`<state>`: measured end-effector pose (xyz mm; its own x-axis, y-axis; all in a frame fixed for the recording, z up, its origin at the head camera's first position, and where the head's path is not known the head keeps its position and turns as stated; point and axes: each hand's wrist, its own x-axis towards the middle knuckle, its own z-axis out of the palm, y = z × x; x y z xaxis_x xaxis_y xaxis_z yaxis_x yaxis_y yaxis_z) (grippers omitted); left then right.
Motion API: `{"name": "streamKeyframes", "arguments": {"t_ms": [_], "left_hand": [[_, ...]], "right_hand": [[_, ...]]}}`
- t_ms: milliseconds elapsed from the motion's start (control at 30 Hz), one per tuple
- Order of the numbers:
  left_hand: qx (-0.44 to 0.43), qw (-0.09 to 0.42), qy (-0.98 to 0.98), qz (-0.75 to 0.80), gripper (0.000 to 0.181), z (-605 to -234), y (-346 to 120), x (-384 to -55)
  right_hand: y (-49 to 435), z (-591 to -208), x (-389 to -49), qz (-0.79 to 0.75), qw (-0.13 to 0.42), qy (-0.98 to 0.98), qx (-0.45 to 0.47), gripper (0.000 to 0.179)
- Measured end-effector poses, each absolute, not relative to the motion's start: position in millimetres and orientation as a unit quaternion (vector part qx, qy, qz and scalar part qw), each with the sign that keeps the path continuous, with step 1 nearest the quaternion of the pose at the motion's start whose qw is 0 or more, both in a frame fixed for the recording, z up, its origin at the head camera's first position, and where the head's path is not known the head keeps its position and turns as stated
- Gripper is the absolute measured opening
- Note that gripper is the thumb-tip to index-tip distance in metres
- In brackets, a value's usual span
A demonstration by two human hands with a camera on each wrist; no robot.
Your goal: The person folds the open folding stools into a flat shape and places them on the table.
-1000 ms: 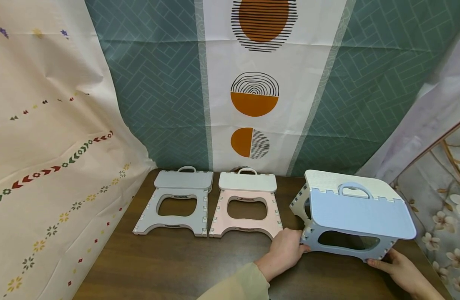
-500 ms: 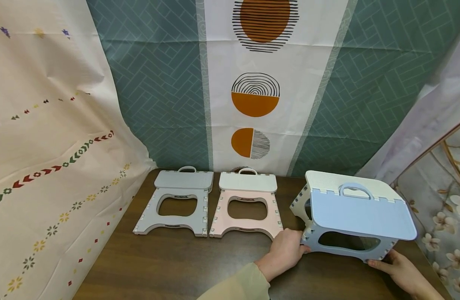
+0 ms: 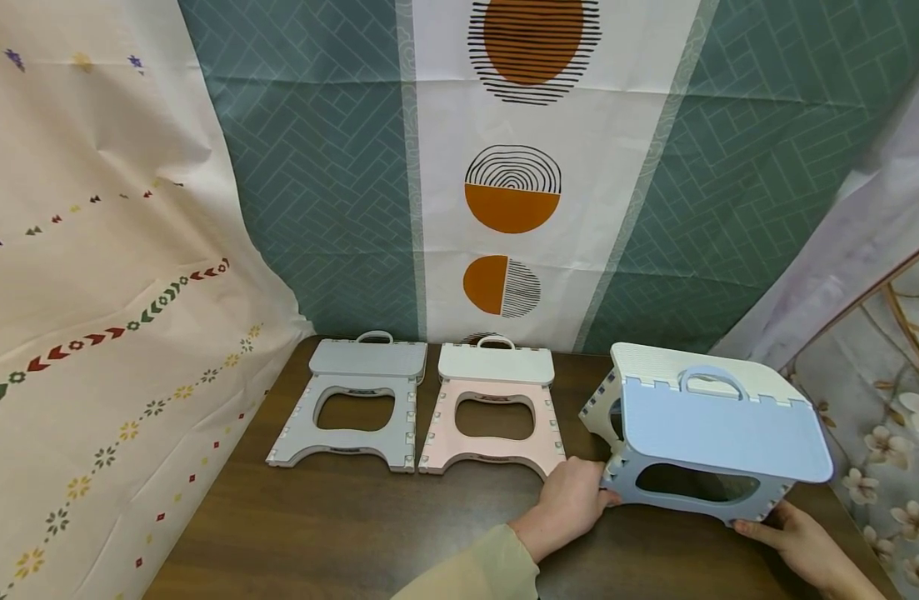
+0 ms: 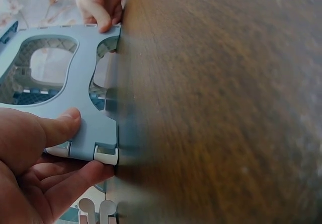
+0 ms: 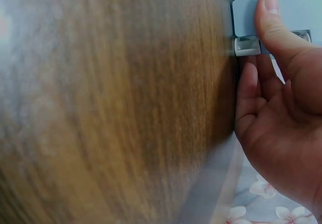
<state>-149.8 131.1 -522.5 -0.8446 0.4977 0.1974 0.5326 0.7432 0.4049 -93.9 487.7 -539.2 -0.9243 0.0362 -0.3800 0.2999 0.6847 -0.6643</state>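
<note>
A folding step stool [image 3: 725,425], blue in front and cream behind, stands unfolded on the right of the table, its blue carry handle [image 3: 712,377] raised at the middle of the top. My left hand [image 3: 567,507] grips the bottom of its front left leg; in the left wrist view the thumb [image 4: 68,126] presses the blue face and the fingers curl behind the edge. At the front right leg my right hand [image 3: 796,542] pinches the corner the same way, thumb in front, as the right wrist view [image 5: 282,78] shows.
A grey folded stool [image 3: 350,408] and a pink and white folded stool [image 3: 492,417] lie flat on the wooden table [image 3: 339,533], left of the unfolded one. A patterned curtain [image 3: 339,183] hangs behind. Floral cloth [image 3: 890,450] borders the right edge.
</note>
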Motion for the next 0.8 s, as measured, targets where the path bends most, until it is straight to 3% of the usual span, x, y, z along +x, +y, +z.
{"name": "streamKeyframes", "arguments": {"t_ms": [800], "left_hand": [[-0.279, 0.029, -0.931, -0.235, 0.022, -520.1, 132.3, -150.2]], "right_hand": [[487.0, -538.4, -90.9, -0.381, 0.172, 0.904, 0.087, 0.087]]}}
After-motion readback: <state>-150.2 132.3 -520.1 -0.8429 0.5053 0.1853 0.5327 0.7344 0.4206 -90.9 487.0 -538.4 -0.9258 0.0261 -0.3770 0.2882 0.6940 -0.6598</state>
